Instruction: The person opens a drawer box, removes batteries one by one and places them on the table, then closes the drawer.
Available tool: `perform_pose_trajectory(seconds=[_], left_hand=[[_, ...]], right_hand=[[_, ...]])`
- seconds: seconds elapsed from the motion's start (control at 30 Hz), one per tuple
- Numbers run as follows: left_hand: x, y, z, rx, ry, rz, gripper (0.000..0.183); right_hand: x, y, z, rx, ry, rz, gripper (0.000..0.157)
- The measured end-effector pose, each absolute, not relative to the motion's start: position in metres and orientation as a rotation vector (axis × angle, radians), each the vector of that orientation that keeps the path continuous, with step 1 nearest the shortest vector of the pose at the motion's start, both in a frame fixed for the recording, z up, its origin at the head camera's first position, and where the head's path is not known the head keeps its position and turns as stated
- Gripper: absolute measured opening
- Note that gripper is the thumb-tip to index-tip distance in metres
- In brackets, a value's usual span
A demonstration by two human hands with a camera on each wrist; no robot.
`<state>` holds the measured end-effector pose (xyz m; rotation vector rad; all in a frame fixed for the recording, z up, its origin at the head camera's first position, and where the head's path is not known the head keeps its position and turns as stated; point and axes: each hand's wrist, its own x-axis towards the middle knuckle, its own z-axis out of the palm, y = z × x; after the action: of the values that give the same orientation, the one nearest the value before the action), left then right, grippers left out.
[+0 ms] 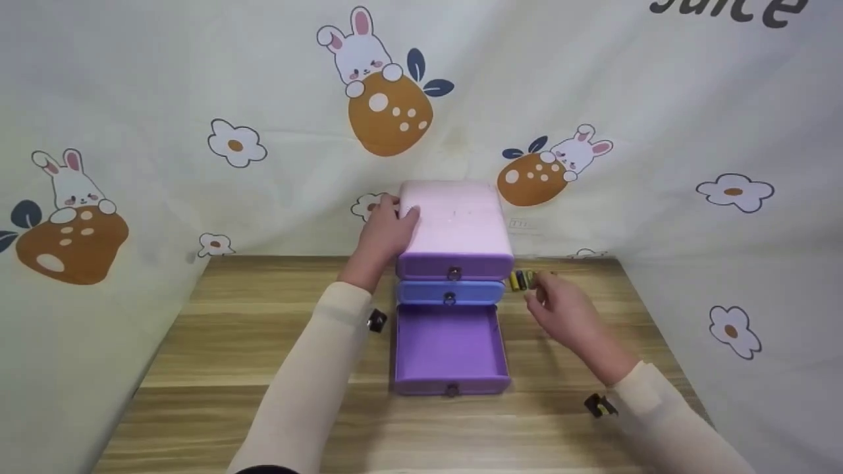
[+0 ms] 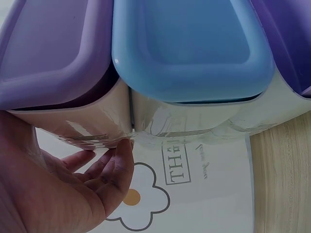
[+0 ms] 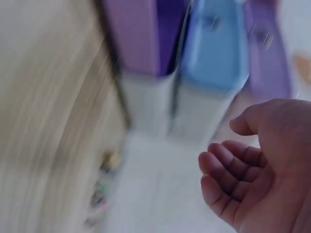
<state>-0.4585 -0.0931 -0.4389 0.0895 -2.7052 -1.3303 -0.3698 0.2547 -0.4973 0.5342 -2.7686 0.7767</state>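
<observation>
A small drawer cabinet (image 1: pixel 456 220) with a pale pink top stands near the wall. Its top drawer (image 1: pixel 428 268) is purple, its middle drawer (image 1: pixel 421 293) blue. The purple bottom drawer (image 1: pixel 448 342) is pulled out, its bare floor showing. My left hand (image 1: pixel 388 230) holds the cabinet's upper left edge, thumb on top; the left wrist view shows its fingers (image 2: pixel 119 170) bent against the side. My right hand (image 1: pixel 570 313), holding nothing visible, hovers right of the cabinet with loosely curled fingers. Close by its fingertips, several small batteries (image 1: pixel 521 280) lie in a row, blurred in the right wrist view.
A wood-grain table (image 1: pixel 263 329) carries the cabinet. Pale cloth (image 1: pixel 263 79) printed with rabbits and flowers hangs behind and on both sides, meeting the table's back edge just behind the cabinet. Small round knobs (image 1: pixel 452 390) stick out from the drawer fronts.
</observation>
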Motion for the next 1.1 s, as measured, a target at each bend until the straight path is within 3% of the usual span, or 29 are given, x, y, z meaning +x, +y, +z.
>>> perform_pose_trajectory(seconds=[0.23,0.4,0.53,0.83,1.1], left_hand=[[-0.457,-0.093,-0.437,0.098,-2.701,-1.344,0.067],[-0.457,-0.094,-0.437,0.102,-2.695,-1.376,0.068],[-0.457,-0.094,-0.438,0.106,-2.703,-1.365,0.068],[-0.457,-0.095,-0.44,0.089,-2.695,-1.373,0.068],[-0.456,-0.095,-0.439,0.086,-2.688,-1.396,0.067]], right_hand=[[-0.292,0.207,-0.499,0.878,-2.644,0.824,0.016],[-0.259,0.183,-0.521,1.201,-2.543,0.671,0.019],[-0.249,0.172,-0.541,1.31,-2.619,0.609,0.02],[-0.245,0.166,-0.564,1.24,-2.763,0.487,0.015],[-0.237,0.163,-0.567,1.222,-2.763,0.37,0.026]])
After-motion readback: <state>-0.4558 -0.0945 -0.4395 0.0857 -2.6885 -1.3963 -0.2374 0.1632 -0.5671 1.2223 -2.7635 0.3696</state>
